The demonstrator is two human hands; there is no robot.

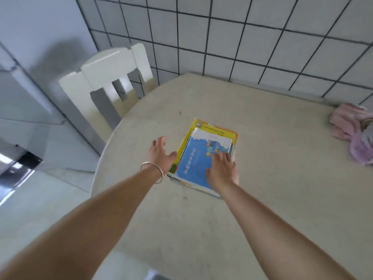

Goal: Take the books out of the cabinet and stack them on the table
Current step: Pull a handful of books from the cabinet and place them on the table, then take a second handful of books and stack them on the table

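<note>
A small stack of books lies on the round beige table (262, 178). The top book (193, 158) has a blue and white cover; a yellow book (214, 129) sticks out beneath it at the far end. My right hand (221, 169) rests flat on the blue cover, fingers spread. My left hand (160, 153), with a silver bangle on the wrist, is open at the stack's left edge, thumb touching the side of the books. The cabinet is not in view.
A white chair (113, 77) stands at the table's far left. A pink and lilac cloth (355, 132) lies at the right edge. A tiled wall (242, 37) runs behind the table. Pale floor is at the left.
</note>
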